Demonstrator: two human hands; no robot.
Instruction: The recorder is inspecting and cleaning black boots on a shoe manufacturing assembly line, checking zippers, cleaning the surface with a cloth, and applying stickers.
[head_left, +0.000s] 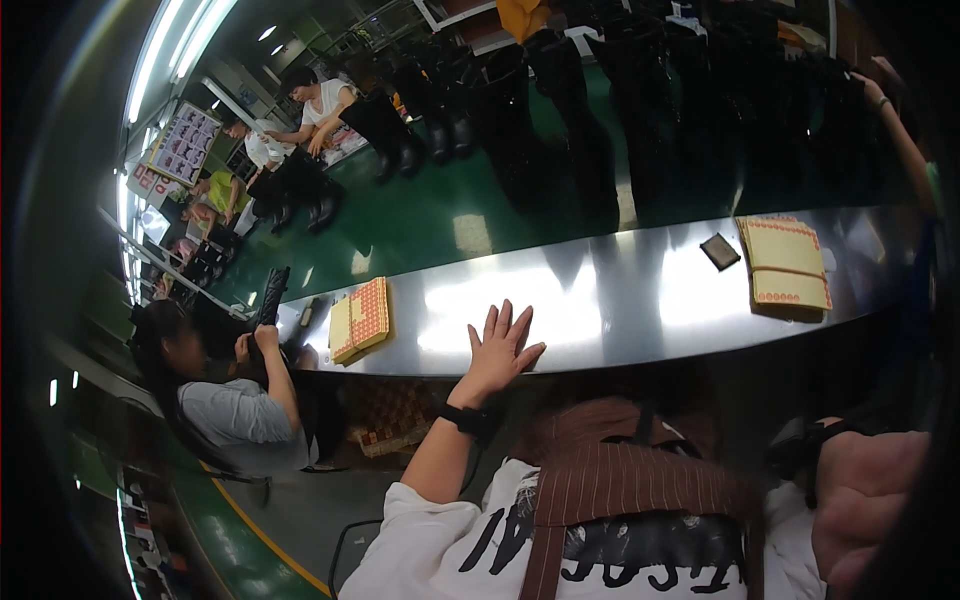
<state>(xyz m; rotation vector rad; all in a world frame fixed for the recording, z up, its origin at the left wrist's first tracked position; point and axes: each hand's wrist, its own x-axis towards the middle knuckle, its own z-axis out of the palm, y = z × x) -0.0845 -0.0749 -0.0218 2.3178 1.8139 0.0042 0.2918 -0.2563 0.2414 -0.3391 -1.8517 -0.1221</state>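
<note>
My left hand (498, 352) lies back upward on the shiny metal ledge (630, 325), fingers spread and holding nothing. A dark band circles that wrist. My right arm (868, 490) is bent close at the lower right edge; its fingers cannot be made out. Beside it is a dark, blurred shape (800, 440) whose kind does not show. To the left of my left hand sits a banded stack of yellow and red printed cards (360, 322). Farther right lie a second banded stack (783, 265) and a small dark rectangular block (719, 252).
Beyond the ledge runs a green conveyor belt (420, 225) carrying several tall black boots (505, 110). At left, a seated co-worker (235, 405) in grey handles a dark boot (271, 295). Other workers sit along the far side, and another person's arm (895, 125) reaches in at right.
</note>
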